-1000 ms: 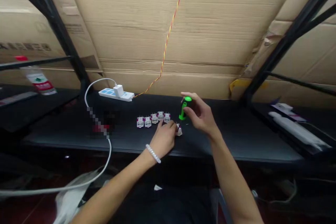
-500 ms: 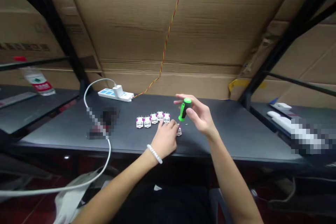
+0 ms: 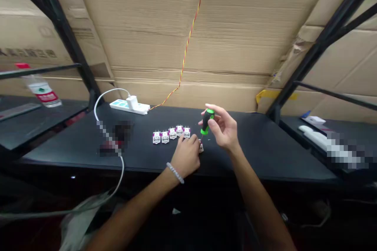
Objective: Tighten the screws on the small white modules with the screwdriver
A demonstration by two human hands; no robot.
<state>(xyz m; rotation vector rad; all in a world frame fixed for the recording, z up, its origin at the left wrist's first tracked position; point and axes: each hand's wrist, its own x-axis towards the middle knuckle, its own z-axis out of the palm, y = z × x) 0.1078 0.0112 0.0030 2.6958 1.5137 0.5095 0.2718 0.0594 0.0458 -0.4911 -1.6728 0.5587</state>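
Observation:
My right hand [image 3: 224,130] pinches the handle of a green and black screwdriver [image 3: 206,121], held upright with its tip down on a small white and magenta part [image 3: 201,148]. My left hand [image 3: 185,154], a bead bracelet on its wrist, rests on the black table [image 3: 265,153] with its fingers curled on that same part. Just behind my left hand a row of several like parts [image 3: 171,133] stands on the table.
A white power strip [image 3: 129,106] with a charger and a white cable [image 3: 101,102] lies at the table's back left. A red and yellow twisted wire [image 3: 188,43] runs up the cardboard wall. A bottle [image 3: 39,86] stands on the left shelf. White items [image 3: 313,133] lie on the right shelf.
My right hand's fingers have shifted round the screwdriver handle, as in turning it. My left hand stays on the small part. The view has shifted slightly.

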